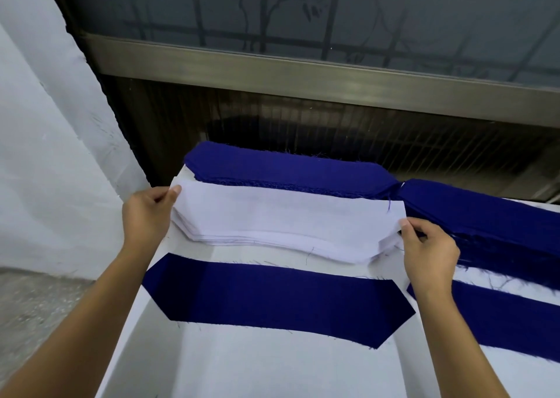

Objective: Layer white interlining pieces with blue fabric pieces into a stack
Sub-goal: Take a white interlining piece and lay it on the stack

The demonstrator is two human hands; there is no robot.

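At frame centre, left hand (148, 213) and right hand (427, 246) each pinch 1 end of the top white interlining piece (288, 213), likely peeling it off the white pile (272, 240) for the single blue fabric piece (272, 294) lower centre on the desk (242, 367).

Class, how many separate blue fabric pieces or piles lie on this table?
4: a far pile behind the white interlining, a right pile, a front piece, and a near-right piece cut off by the frame. Pieces within piles are hidden.
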